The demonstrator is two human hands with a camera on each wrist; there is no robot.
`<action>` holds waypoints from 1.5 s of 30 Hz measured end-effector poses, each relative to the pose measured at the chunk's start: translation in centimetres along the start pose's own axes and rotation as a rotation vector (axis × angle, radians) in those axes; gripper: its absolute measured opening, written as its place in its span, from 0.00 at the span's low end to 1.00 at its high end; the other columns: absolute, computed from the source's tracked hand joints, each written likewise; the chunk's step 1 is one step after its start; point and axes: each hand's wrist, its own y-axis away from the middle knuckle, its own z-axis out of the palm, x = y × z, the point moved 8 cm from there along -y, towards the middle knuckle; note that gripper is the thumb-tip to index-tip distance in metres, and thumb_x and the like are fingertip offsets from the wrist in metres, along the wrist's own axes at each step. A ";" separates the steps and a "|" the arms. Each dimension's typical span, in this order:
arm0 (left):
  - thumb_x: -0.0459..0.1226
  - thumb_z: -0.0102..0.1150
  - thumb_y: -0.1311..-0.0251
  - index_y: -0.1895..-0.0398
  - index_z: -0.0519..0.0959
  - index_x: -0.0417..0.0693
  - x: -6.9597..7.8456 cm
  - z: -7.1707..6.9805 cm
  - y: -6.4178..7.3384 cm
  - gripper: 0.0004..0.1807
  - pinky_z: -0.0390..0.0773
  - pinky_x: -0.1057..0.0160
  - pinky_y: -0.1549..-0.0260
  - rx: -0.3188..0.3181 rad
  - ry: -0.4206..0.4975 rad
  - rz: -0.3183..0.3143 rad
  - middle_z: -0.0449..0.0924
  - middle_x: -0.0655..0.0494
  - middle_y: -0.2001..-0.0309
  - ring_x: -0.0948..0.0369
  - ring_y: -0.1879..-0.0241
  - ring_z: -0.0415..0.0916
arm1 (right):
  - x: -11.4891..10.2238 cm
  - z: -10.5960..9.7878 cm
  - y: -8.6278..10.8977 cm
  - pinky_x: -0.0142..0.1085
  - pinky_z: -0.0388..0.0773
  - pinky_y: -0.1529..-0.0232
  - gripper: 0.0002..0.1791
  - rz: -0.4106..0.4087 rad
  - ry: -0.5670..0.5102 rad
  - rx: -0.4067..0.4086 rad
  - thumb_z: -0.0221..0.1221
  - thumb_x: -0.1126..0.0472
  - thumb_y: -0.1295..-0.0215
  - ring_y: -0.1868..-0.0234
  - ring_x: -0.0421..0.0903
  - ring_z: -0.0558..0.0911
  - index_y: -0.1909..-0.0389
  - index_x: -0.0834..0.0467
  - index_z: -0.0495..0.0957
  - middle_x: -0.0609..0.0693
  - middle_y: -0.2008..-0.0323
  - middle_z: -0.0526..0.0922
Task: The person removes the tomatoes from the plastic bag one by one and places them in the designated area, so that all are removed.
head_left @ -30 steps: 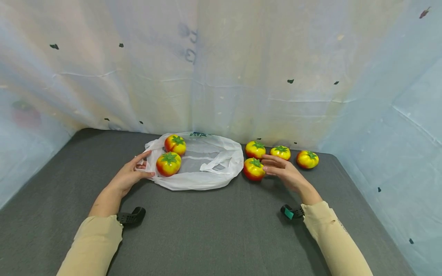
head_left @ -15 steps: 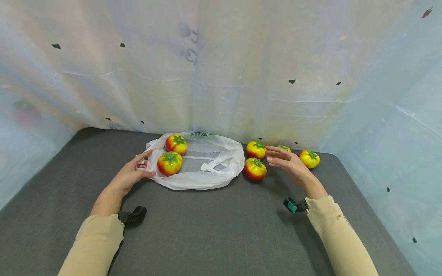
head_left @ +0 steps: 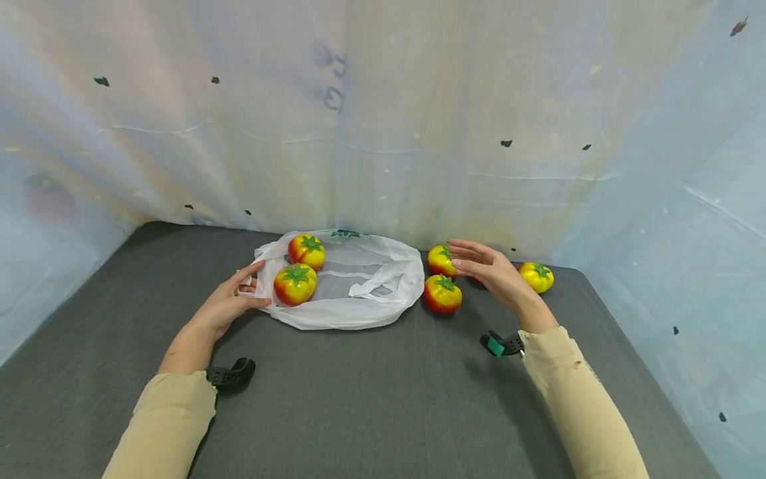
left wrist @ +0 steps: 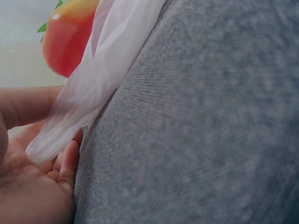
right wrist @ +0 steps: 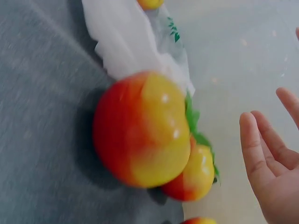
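Note:
A white plastic bag [head_left: 341,316] lies open on its side on the grey cloth. Two red-and-yellow tomatoes with green leafy tops, a nearer tomato [head_left: 295,285] and a farther tomato [head_left: 306,251], sit at its left part. My left hand [head_left: 224,303] holds the bag's gathered left edge between thumb and fingers. To the right of the bag stand a front tomato [head_left: 443,295] and a back tomato [head_left: 439,261]. My right hand [head_left: 497,276] hovers empty by the back one, fingers extended, partly covering it. Another tomato is mostly hidden behind this hand.
A single tomato [head_left: 536,277] rests at the far right of the grey table [head_left: 359,399]. Behind it, a pale plastic sheet [head_left: 395,133] hangs along the back edge, and a bluish sheet [head_left: 688,233] closes off the right side.
My right hand has left the front tomato, lifted, and moved back toward the rear one, now covering the tomato behind it. The left hand keeps its hold on the bag.

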 end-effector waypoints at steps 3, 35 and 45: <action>0.33 0.63 0.43 0.23 0.44 0.57 -0.1 -0.1 0.1 0.50 0.51 0.38 0.35 0.001 0.003 -0.006 0.30 0.38 0.24 0.41 0.31 0.38 | -0.6 0.7 -0.5 0.53 0.56 0.32 0.32 -0.016 -0.014 -0.012 0.56 0.57 0.33 0.31 0.58 0.61 0.30 0.56 0.61 0.58 0.30 0.62; 0.32 0.62 0.43 0.23 0.46 0.57 0.0 0.0 0.2 0.49 0.50 0.39 0.34 0.008 0.023 -0.012 0.34 0.39 0.25 0.42 0.32 0.40 | -2.9 9.1 -4.9 0.41 0.68 0.37 0.28 -0.138 -0.243 -0.130 0.55 0.65 0.35 0.31 0.61 0.62 0.33 0.61 0.65 0.59 0.35 0.68; 0.32 0.63 0.44 0.23 0.47 0.56 0.0 0.0 0.2 0.48 0.55 0.42 0.37 0.014 0.015 -0.002 0.42 0.36 0.28 0.42 0.34 0.45 | -2.7 12.2 -5.9 0.54 0.61 0.34 0.29 -0.138 -0.262 -0.156 0.55 0.65 0.35 0.32 0.63 0.63 0.32 0.61 0.64 0.62 0.34 0.66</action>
